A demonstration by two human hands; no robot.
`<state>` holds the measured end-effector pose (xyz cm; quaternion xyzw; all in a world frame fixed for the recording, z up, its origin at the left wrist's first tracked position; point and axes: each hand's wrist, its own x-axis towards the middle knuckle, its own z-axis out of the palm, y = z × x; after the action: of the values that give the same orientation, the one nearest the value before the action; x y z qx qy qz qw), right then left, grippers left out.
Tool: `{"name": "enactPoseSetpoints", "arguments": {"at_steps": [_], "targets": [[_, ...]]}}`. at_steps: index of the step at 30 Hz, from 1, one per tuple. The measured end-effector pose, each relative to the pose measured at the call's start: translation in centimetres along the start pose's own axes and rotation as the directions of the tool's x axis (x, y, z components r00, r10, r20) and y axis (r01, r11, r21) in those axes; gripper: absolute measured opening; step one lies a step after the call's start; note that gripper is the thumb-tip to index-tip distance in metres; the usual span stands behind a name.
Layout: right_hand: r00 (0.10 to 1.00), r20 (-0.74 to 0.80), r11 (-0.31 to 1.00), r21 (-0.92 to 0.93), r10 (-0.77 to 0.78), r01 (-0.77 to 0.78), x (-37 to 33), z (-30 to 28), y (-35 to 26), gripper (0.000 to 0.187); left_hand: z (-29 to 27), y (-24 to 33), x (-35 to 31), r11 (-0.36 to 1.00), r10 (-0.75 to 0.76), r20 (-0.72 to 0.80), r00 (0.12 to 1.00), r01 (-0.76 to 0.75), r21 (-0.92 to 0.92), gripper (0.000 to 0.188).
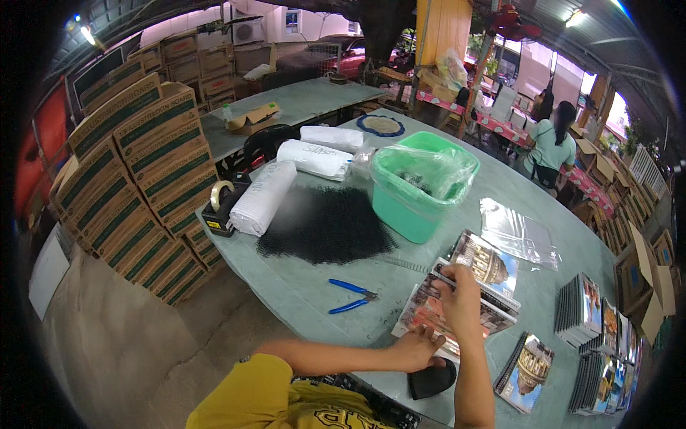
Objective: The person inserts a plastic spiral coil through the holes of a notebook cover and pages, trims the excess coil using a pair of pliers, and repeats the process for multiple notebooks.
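My right hand [459, 289] is closed at the upper edge of an unbound notebook [427, 309] with a reddish picture cover. Its fingers pinch a thin black spiral coil [407, 264], whose loose end sticks out to the left over the table. My left hand [418, 350] has its fingers curled over the notebook's near left edge. Just below that hand lies a black rounded object [433, 379]. Blue-handled cutting pliers [350, 296] lie apart on the table, left of the notebook. More picture-cover notebooks [489, 268] lie just beyond my right hand.
A dense pile of black coils [325, 225] lies beside a green basin [411, 211]. White wrapped rolls [264, 199] and a tape dispenser [220, 207] stand left. Plastic sleeves [520, 234] and stacked notebooks [579, 311] are right. Cartons [153, 171] rise beyond the left table edge; another person [552, 149] is farther off.
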<state>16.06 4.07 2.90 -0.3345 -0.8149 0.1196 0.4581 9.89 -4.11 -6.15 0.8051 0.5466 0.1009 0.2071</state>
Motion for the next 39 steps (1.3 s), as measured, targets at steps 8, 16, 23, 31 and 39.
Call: {"name": "enactPoseSetpoints", "arguments": {"at_steps": [8,16,23,31,39], "targets": [[0.999,-0.045,0.983,-0.185,0.013,-0.021,-0.9,-0.7,0.4,0.005,5.0,-0.8,1.1,0.919,0.113,0.165,0.98,-0.04,-0.393,0.059],[0.987,0.057,0.944,-0.304,0.149,-0.125,-3.0,-5.8,3.1,0.013,-10.5,-3.2,-2.5,0.982,-0.113,-0.689,0.716,-0.023,-0.186,0.044],[0.988,0.037,0.929,-0.347,0.15,-0.128,-3.2,-5.8,1.6,0.011,-13.5,-3.8,-2.2,0.984,0.101,-0.858,0.504,-0.177,0.012,0.033],[0.986,0.1,0.898,-0.434,0.135,-0.078,-3.7,-5.3,1.3,0.015,-11.9,-4.1,-2.5,0.961,0.043,-0.686,0.727,-0.218,-0.172,0.026],[0.997,0.078,0.928,-0.371,-0.008,0.036,-1.8,-0.3,0.6,0.016,-6.1,-12.5,-3.5,0.996,0.084,-0.191,0.978,-0.077,0.043,0.063]]}}
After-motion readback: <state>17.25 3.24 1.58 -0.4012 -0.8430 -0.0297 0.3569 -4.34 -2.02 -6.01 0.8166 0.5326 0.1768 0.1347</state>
